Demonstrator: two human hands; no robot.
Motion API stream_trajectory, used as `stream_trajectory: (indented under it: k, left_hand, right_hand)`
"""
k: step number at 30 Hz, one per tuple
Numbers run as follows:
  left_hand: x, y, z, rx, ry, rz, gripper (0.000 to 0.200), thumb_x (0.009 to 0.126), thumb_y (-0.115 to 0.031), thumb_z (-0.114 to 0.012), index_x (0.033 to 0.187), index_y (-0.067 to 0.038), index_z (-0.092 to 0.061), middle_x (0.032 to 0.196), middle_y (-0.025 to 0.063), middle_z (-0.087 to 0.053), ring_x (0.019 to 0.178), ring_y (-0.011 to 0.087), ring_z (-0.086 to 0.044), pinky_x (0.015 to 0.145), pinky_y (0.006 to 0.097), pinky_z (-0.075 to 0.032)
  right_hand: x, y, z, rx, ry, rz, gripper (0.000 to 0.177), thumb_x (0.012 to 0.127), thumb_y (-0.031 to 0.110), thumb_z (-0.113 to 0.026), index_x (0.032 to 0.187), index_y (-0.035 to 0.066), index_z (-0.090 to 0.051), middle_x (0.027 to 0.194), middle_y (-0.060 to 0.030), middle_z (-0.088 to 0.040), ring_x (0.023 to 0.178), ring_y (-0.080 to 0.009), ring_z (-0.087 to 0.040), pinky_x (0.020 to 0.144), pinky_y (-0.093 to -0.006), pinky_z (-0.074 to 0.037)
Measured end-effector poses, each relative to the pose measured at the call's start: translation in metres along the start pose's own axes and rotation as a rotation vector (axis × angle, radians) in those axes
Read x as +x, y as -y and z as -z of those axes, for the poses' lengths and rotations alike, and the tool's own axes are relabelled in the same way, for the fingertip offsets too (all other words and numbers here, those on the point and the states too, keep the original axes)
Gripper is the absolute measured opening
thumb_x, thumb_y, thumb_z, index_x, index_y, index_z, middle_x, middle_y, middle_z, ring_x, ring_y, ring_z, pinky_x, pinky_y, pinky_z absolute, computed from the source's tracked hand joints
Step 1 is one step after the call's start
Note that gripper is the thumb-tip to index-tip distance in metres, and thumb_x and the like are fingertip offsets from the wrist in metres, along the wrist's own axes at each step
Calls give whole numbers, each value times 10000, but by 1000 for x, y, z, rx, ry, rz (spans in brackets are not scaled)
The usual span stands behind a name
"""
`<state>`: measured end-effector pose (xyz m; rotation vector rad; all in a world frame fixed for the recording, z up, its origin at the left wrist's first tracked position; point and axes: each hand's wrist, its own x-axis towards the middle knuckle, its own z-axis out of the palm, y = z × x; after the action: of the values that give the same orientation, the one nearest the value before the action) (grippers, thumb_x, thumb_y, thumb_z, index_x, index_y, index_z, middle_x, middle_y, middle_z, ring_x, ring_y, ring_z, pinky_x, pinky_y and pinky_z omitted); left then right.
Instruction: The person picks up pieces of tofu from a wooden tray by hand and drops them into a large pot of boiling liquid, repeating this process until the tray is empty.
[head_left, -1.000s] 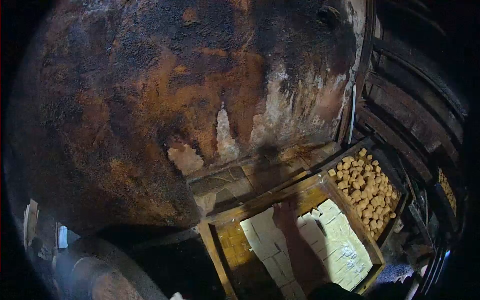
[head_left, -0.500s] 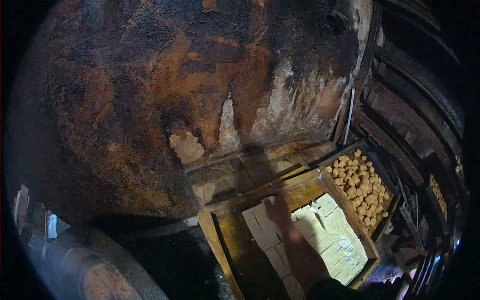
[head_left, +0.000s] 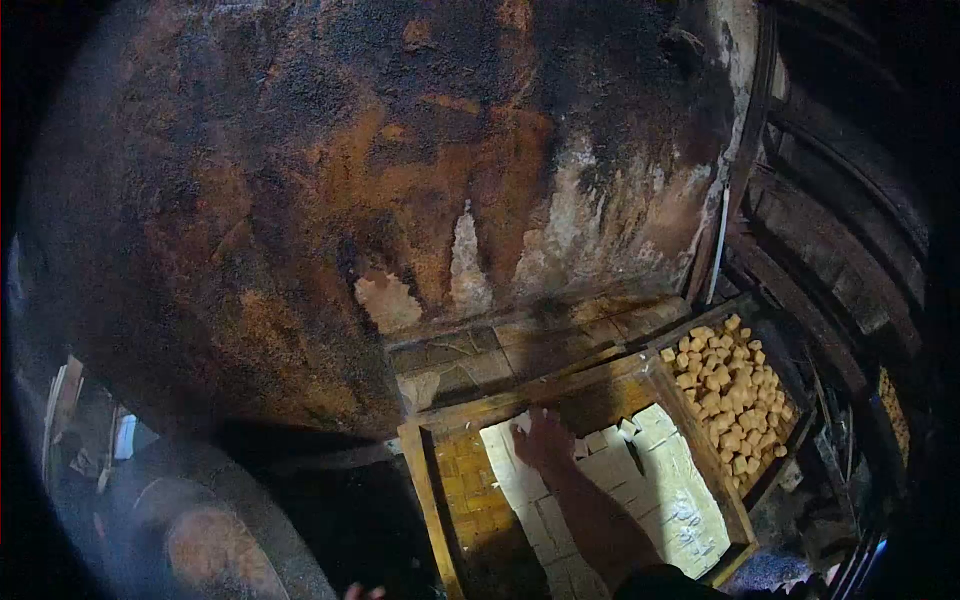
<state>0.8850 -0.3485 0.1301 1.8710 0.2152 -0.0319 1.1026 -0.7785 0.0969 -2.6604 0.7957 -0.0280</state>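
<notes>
White tofu [head_left: 545, 515], scored into square blocks, lies in a shallow wooden tray [head_left: 437, 510]. A darker gap runs part of the way between its left and right portions. My right hand [head_left: 545, 440] reaches over it from the lower right, its fingers curled down at the far edge of the left portion. They appear closed on a block there, though the hand hides most of the grip. At the bottom edge of the view, only the fingertips of my left hand [head_left: 365, 592] show, slightly apart, left of the tray, with nothing visible in them.
Right of the tray, a dark crate [head_left: 775, 470] holds many golden-brown cubes [head_left: 730, 400]. A large soot-stained wall [head_left: 400, 200] rises behind a tiled ledge [head_left: 450, 365]. At lower left stands a round, hazy vessel [head_left: 220, 545]. Dark wooden slats [head_left: 830, 230] line the right side.
My right hand has shifted slightly toward me over the tofu, fingers more curled. Left fingertips have come into view at the bottom. The camera has turned a little, and the tofu's left portion looks brighter.
</notes>
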Motion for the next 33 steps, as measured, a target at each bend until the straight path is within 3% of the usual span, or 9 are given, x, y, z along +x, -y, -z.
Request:
stream_trajectory:
  k: [4,6,12,14,15,18,20,25,33]
  left_hand:
    - [27,-91,-120,-399,262,-151,607,1113,-472,-493,1544,-48,-435,1321,132,-671,1184,271,-649,1035,438,-492]
    - [59,-126,-174,-782,244,194,549,1016,-312,-679,1451,-37,-489,1173,143,-689,1016,249,-691,930,397,-519]
    - [124,-136,-261,-928,436,513,743,981,-668,-562,1508,-155,-457,1398,154,-609,1306,359,-578,1048,527,-476]
    - [130,-136,-272,-1164,486,645,783,967,-736,-506,1508,-170,-479,1456,129,-572,1360,333,-526,1076,589,-441]
    - [145,-97,-288,-1341,587,512,802,963,-774,-439,1497,-182,-513,1436,108,-592,1313,346,-561,1065,634,-434]
    - [144,-77,-277,-1562,475,564,689,986,-738,-393,1215,-165,-699,1225,111,-712,1154,384,-644,984,665,-474]
    - [142,-62,-263,-1630,442,603,667,971,-749,-407,1116,-175,-714,1117,102,-738,1029,402,-669,814,640,-516]
    - [132,-61,-234,-1655,421,548,612,964,-712,-467,1189,-188,-690,1106,113,-731,995,413,-666,728,614,-534]
    - [122,-71,-179,-1774,689,421,620,1001,-648,-497,1320,-126,-598,1153,180,-721,1047,476,-671,806,645,-574]
  right_hand:
    - [16,-31,-25,72,-61,209,627,956,485,-649,1443,112,-520,1434,-269,-493,1284,-480,-561,1001,-599,-509]
    - [60,-56,-28,185,104,248,735,879,541,-739,1431,105,-528,1364,-210,-605,1173,-444,-642,937,-561,-548]
    - [63,-56,-12,1116,512,19,553,983,371,-739,1400,78,-526,1196,-109,-655,989,-210,-648,811,-391,-558]
    - [-5,-15,13,1074,638,384,652,1004,522,-658,1414,43,-489,1178,-155,-670,1047,-288,-673,876,-462,-568]
    - [-7,-16,-40,711,252,693,597,1011,506,-650,1358,30,-547,1222,-211,-665,1126,-362,-662,931,-494,-543]
    - [19,-14,-44,703,280,583,611,1005,489,-652,1392,28,-547,1272,-248,-644,1218,-436,-615,1050,-535,-475]
    - [73,-54,-90,55,-360,377,536,1010,364,-628,1418,26,-543,1482,-280,-537,1419,-468,-456,1197,-527,-353]
    - [4,-5,-63,113,-215,183,720,983,363,-638,1515,-57,-393,1584,-348,-371,1470,-526,-355,1238,-589,-256]
    - [10,9,-42,305,-164,-32,592,962,334,-669,1417,-10,-510,1347,-319,-593,1288,-490,-567,1060,-573,-467]
